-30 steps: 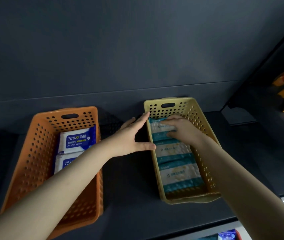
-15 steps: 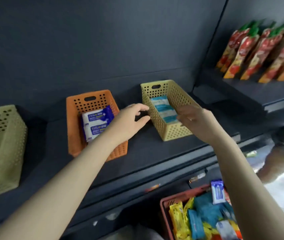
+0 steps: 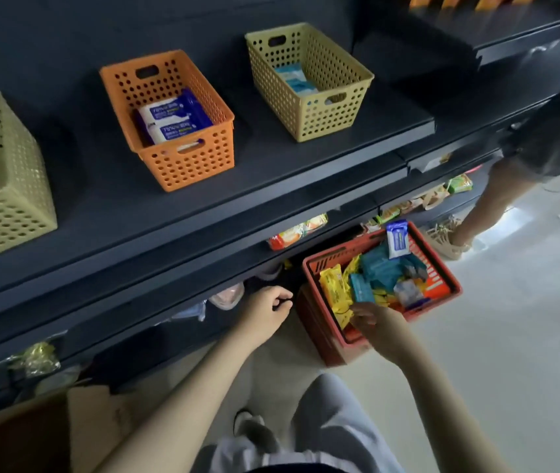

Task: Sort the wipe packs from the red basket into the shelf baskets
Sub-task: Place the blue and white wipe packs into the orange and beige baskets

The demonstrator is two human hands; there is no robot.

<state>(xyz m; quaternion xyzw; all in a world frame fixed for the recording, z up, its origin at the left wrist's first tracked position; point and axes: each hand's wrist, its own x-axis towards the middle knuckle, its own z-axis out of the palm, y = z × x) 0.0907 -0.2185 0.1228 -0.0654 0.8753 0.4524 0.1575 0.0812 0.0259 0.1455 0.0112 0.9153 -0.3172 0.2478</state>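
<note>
1. The red basket stands on the floor, just below the front of the dark shelf.
2. In it lie yellow wipe packs on the left and teal wipe packs in the middle. 1 blue-and-white pack stands upright at the far side.
3. The right hand reaches over the near rim of the red basket. Its fingers are bent at a yellow pack, but I cannot tell if they grip it.
4. The left hand hangs just beside the red basket on its left. Its fingers are loosely curled and hold nothing.
5. On the shelf, the orange basket contains 2 blue-and-white packs.
6. To its right and apart from it, the yellow basket contains teal-and-white packs.
7. The pale green basket stands at the far left.
</note>
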